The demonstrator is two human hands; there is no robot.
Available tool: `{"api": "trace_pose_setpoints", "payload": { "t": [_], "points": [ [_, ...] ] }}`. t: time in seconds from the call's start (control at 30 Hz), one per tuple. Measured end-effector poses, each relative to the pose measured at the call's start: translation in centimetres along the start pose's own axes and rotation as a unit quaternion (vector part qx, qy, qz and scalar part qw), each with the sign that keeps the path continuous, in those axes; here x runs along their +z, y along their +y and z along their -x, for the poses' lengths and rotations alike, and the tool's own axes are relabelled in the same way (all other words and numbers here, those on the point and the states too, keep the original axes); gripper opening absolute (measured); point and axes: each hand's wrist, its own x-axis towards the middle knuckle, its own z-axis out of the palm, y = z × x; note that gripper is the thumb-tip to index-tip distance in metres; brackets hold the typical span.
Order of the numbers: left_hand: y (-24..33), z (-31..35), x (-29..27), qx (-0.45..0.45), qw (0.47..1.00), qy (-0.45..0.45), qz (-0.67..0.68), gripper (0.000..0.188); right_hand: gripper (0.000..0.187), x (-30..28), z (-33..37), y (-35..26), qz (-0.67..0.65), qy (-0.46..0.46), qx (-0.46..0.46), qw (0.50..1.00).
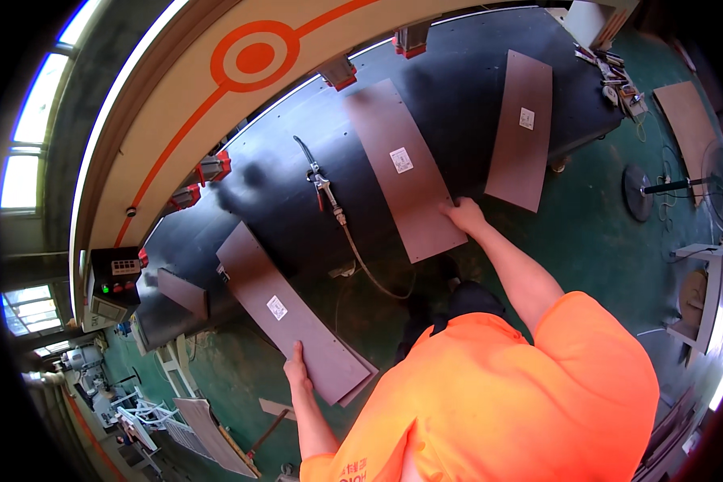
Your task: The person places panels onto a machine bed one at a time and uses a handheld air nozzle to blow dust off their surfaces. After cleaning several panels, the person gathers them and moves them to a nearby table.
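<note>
My left hand grips the near left edge of a long brown board with a white label, thumb on top. A second board's corner shows under it. The board's far end lies over the dark machine table, and its near end sticks out past the table edge. With my right hand I hold the right edge of another brown labelled board, its near end also overhanging. Further right lies a third brown labelled board. Between the two held boards rests an air blow gun with a hose.
A cream machine beam with red-tipped clamps arches over the table. At its left end sits a control box. A small brown offcut lies nearby. Tools lie at the far right corner; a standing fan is on the right.
</note>
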Motion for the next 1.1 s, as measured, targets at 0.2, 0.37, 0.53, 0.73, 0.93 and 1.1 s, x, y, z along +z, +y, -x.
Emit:
{"api": "trace_pose_setpoints", "payload": {
  "t": [0.2,0.37,0.53,0.73,0.93,1.1],
  "points": [
    [-1.0,-1.5,-0.4,0.007,0.999,0.016,-0.031,0.064,0.051,2.6,1.1,1.0,-0.151,0.129,0.000,0.980],
    [-2.6,-1.4,-0.6,0.010,1.000,-0.014,0.008,0.066,0.046,-3.9,3.6,7.1,-0.204,0.205,0.004,0.957],
    [-2.5,-1.3,0.4,0.022,1.000,-0.008,-0.009,0.069,0.046,-12.6,1.8,9.5,-0.183,0.339,0.038,0.922],
    [-1.6,0.1,2.1,-0.001,1.000,-0.006,-0.004,0.068,0.050,-17.3,-1.8,10.0,-0.156,0.342,0.086,0.922],
    [-2.4,0.6,2.7,0.014,1.000,0.015,-0.005,0.065,0.075,-18.8,-3.1,12.8,-0.010,0.331,0.162,0.930],
    [-0.4,2.6,5.0,-0.013,0.999,0.026,-0.022,0.064,0.082,-18.7,-8.2,12.0,-0.561,0.048,0.088,0.822]
  ]
}}
